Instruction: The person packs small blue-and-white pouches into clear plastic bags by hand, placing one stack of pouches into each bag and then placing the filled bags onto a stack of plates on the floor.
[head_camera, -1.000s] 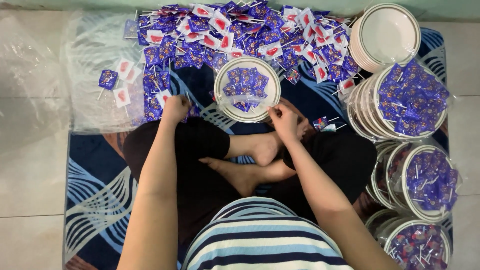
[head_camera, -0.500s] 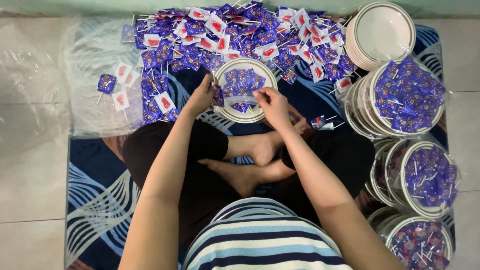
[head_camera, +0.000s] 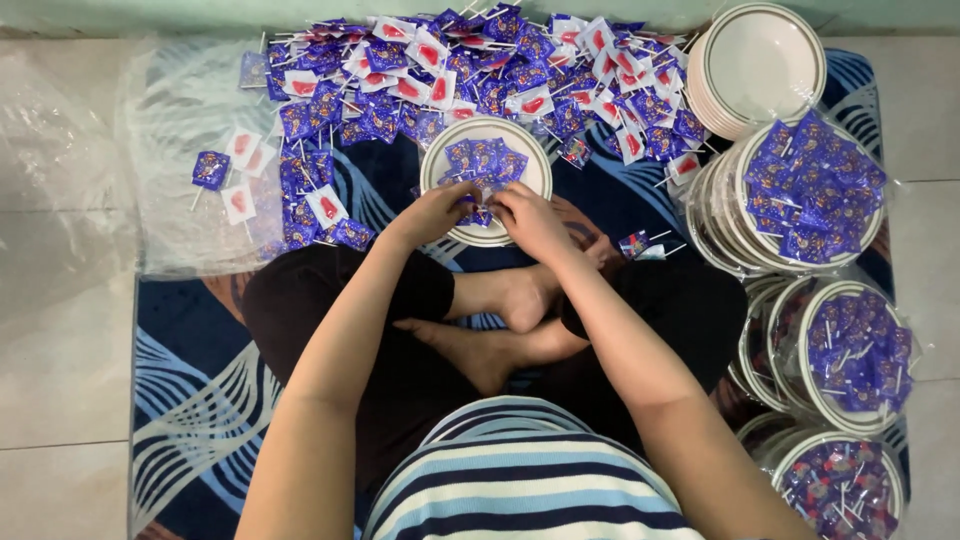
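Observation:
A white paper plate (head_camera: 536, 160) lies on the mat in front of my crossed legs, with several blue-wrapped lollipops (head_camera: 484, 158) on it. Both hands rest at the plate's near edge. My left hand (head_camera: 436, 210) has its fingers closed on wrapped lollipops at the plate's front. My right hand (head_camera: 527, 215) is close beside it, fingers curled on the same small bunch of lollipops (head_camera: 476, 208). Beyond the plate spreads a big heap of blue and white-red wrapped lollipops (head_camera: 470, 70).
A stack of empty white plates (head_camera: 760, 65) sits at the back right. Bagged plates filled with lollipops (head_camera: 815, 190) (head_camera: 850, 350) (head_camera: 835, 490) line the right side. Clear plastic sheeting (head_camera: 170, 130) with loose lollipops (head_camera: 240, 170) lies left, on a blue patterned mat (head_camera: 190, 400).
Both hands moved forward from the near side of the plate and came together over its front edge, closing on lollipops there.

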